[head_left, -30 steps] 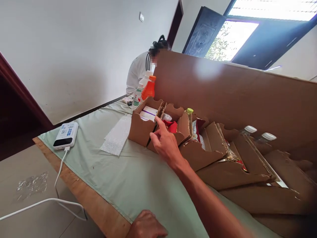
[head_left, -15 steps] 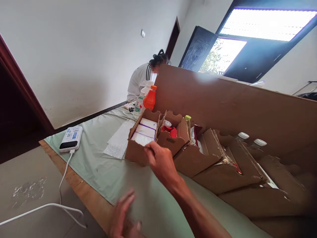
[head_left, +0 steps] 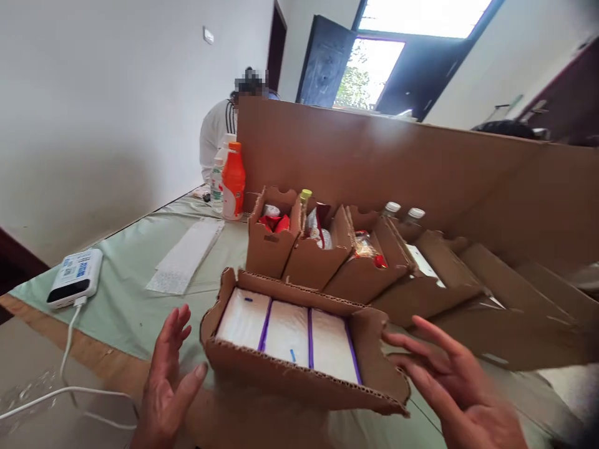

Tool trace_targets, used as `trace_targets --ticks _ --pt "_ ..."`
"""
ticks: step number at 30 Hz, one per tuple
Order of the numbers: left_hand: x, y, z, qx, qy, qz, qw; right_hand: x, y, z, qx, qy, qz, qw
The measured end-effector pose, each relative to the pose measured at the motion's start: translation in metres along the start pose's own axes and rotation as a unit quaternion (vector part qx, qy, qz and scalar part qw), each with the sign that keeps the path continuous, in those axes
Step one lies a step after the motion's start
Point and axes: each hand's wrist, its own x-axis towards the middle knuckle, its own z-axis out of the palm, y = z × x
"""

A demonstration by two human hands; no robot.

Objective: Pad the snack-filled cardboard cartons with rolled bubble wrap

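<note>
A brown cardboard tray (head_left: pixel 299 374) with three white packets edged in purple (head_left: pixel 287 330) sits close in front of me on the green cloth. My left hand (head_left: pixel 166 386) is open, fingers spread, its thumb next to the tray's left wall. My right hand (head_left: pixel 456 386) is open too, fingers stretched toward the tray's right end, just apart from it. Neither hand holds anything.
Behind stands a row of cardboard trays (head_left: pixel 322 255) with red packets and bottles, backed by a tall cardboard panel (head_left: pixel 421 168). An orange bottle (head_left: pixel 233 182), a bubble-wrap sheet (head_left: pixel 186 255) and a power bank (head_left: pixel 75 277) with white cable lie to the left. A person sits at the far end.
The tray of white packets has come from the row's left end to right in front of me. My right hand let go of it; both hands now flank it.
</note>
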Motion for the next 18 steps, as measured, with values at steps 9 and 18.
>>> trace_targets --ticks 9,18 --pt "-0.012 0.008 0.041 0.018 -0.093 -0.116 0.989 -0.07 0.031 0.067 -0.075 -0.018 -0.034 0.996" --pt "0.034 -0.004 0.145 0.062 -0.291 -0.003 0.955 -0.021 0.088 0.033 -0.101 0.08 0.048 0.99"
